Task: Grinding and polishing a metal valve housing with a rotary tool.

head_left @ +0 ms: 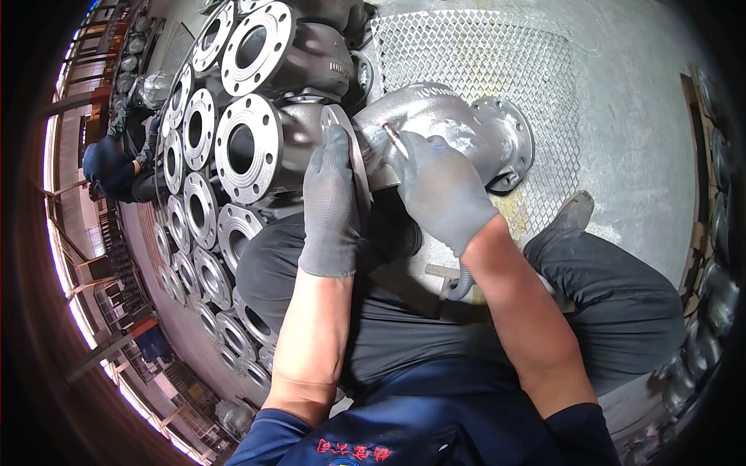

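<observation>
Here at floor level, the grey cast valve (447, 128) lies on its side, across the lower left part of the diamond-mesh sheet (474, 48) on the pale floor (633, 109). The left hand (332, 202), in a grey glove, lies against the near flange (358, 159), fingers together and pointing up along it; its thumb is hidden, so I can't tell whether it grips or only steadies.

Over to the right hand (443, 186), gloved too: it's closed around a slim, pen-like tool (395, 141), the reddish tip right at the valve's neck. Whether the tip touches is too fine to call.

The valve's far flange (515, 144) faces right, over the mesh. Just left of the left hand, a flanged casting (249, 149) turns its round bore outward, one of a crowded stack running down that side. A dark shoe (575, 211) rests near the mesh's lower right corner, and a grey coiled hose (463, 285) shows below the right wrist. Out at the far left, a co-worker in a dark cap (114, 165) bends low.
</observation>
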A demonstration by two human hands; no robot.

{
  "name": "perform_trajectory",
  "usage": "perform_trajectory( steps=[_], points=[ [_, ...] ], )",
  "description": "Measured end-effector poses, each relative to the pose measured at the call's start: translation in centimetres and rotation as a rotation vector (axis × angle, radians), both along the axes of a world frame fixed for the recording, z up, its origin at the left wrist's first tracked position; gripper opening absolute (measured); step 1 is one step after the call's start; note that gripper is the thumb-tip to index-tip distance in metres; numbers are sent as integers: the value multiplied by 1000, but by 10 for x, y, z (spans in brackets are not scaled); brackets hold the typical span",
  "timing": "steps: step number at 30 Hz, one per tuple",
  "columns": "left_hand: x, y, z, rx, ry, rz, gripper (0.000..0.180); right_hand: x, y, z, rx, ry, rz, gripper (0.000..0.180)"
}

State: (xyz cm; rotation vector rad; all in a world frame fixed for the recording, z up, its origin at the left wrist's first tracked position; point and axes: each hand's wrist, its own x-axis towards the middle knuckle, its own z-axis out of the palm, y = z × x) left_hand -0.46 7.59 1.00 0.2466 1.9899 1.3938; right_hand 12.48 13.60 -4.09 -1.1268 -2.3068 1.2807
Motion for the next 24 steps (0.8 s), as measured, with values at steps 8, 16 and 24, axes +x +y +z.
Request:
perform_trajectory(
  steps=[8, 16, 24],
  points=[
    [-9, -15, -21, 134, -150, 45, 45, -3, 10, 4, 4, 0, 235, 34],
    [-2, -10, -16, 133, -105, 68, 44, -3, 14, 8, 86, 0, 176, 27],
    [-2, -10, -15, 121, -151, 123, 47, -2, 23, 10, 129, 31, 451, 27]
  ],
)
